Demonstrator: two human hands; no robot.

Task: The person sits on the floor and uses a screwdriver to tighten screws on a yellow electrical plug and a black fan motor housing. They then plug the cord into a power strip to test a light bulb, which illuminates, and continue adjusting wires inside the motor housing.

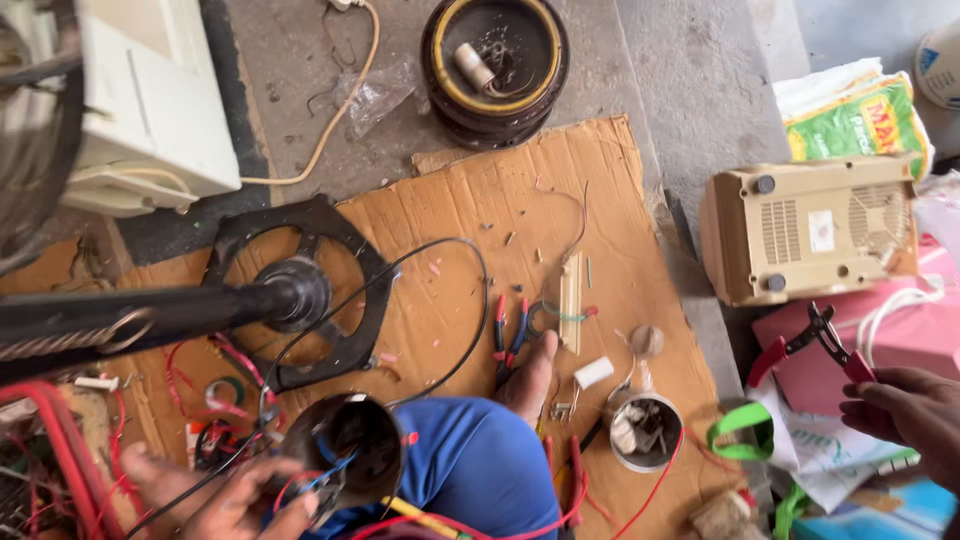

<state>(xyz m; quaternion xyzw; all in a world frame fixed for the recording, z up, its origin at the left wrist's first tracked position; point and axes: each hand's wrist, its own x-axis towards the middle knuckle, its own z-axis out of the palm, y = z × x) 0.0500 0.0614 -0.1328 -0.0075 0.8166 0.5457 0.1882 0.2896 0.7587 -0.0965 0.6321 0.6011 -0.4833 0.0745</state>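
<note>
The dark metal motor housing point(352, 447) rests on the person's lap, gripped at its lower edge by the left hand point(235, 503). The right hand point(912, 408), well apart, grasps red-handled pliers point(815, 345).

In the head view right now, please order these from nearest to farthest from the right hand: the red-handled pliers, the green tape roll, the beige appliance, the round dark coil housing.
From the right hand:
1. Red-handled pliers, just above-left of it.
2. Green tape roll, to its left.
3. Beige appliance, above it.
4. Round dark coil housing, top centre.
</note>
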